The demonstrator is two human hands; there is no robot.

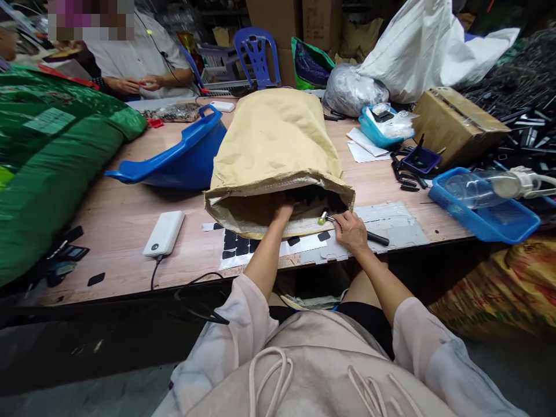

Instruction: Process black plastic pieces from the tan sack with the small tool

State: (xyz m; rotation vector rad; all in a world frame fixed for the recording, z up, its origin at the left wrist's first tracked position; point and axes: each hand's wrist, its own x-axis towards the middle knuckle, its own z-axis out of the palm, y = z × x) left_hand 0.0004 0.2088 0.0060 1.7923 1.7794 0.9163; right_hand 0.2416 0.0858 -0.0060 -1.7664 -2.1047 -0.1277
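Note:
A large tan paper sack (278, 133) lies on the table with its mouth facing me, and dark pieces (315, 197) show inside. My left hand (283, 207) reaches into that mouth; its fingers are hidden in the shadow. At the right side of the opening, my right hand (351, 231) is closed around a small hammer (377, 238) with a metal head, a yellowish face and a black handle. The hammer head is by the sack's lower lip. Under the lip lies a white sheet of black square pads (237, 243), beside a grey board (395, 223).
A blue scoop-shaped basin (174, 156) and a white power bank (164, 233) with a cable are left of the sack. Green sacks (65, 168) bulge further left. Rightward are a blue tray (490, 217) holding a bottle and a cardboard box (460, 124). Another person (143, 58) sits opposite.

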